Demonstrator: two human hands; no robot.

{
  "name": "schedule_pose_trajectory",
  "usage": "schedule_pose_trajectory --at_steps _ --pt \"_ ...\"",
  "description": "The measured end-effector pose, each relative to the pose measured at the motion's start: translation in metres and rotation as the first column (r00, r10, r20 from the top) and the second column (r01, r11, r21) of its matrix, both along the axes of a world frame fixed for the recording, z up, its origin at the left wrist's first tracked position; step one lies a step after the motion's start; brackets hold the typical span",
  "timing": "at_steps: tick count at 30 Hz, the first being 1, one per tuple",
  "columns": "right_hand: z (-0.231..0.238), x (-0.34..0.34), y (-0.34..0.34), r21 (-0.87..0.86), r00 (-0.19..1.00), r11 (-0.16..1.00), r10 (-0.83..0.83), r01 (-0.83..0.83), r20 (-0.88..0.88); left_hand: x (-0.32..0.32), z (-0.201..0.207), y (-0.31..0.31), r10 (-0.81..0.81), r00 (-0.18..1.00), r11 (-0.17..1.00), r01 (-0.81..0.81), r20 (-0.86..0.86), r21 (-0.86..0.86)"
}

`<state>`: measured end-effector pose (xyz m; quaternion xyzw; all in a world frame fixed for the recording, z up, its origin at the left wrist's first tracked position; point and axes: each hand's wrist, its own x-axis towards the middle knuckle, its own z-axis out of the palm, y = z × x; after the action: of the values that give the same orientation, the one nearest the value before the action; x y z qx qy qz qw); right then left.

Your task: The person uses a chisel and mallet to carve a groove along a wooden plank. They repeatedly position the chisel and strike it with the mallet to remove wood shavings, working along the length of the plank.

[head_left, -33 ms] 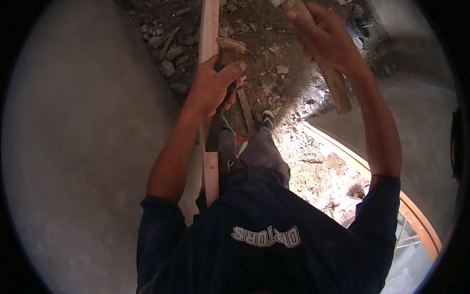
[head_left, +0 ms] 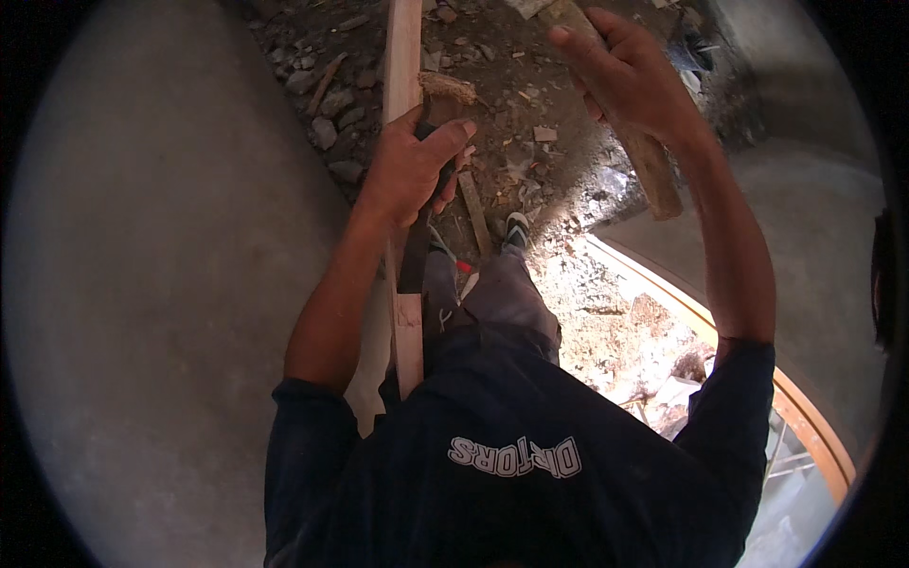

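Observation:
My left hand (head_left: 409,170) is wrapped round a chisel (head_left: 414,260) and rests along a long pale wooden beam (head_left: 403,52). The chisel's frayed wooden butt points away from me. Its dark flat blade lies along the beam, its tip at a step cut in the wood near my waist. Raised at the upper right, my right hand (head_left: 639,85) grips the thick wooden handle of a hammer (head_left: 649,170). The upper edge of the picture cuts off most of the hammer's head, and only a greyish corner shows.
Stones and wood scraps (head_left: 327,133) litter the dirt floor ahead. A smooth grey concrete surface (head_left: 161,284) fills the left side. At the right an orange-brown wooden frame (head_left: 805,426) curves past a sunlit patch. My shoe (head_left: 516,230) stands amid the rubble.
The right hand and hammer have shifted very slightly left, bringing a bit more of the greyish corner into view. The left hand, chisel and beam stay in place.

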<state>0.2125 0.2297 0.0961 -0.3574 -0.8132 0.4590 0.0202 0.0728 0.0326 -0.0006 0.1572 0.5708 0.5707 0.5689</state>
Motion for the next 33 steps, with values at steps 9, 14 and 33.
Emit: schedule_pose_trajectory --at_steps 9,14,33 --pt "-0.023 0.012 -0.027 0.179 0.954 0.938 0.299 -0.295 0.005 0.004 0.005 -0.006 0.019 0.997 0.999 -0.017 -0.070 0.028" --pt "0.011 0.005 -0.012 0.136 0.996 0.990 -0.028 0.040 -0.088 0.007 0.010 -0.009 0.070 0.994 0.997 -0.067 -0.085 0.042" --pt "-0.020 -0.003 0.000 0.466 0.904 0.812 0.424 -0.352 -0.056 0.001 -0.007 -0.021 0.112 0.993 0.988 -0.107 -0.045 0.114"
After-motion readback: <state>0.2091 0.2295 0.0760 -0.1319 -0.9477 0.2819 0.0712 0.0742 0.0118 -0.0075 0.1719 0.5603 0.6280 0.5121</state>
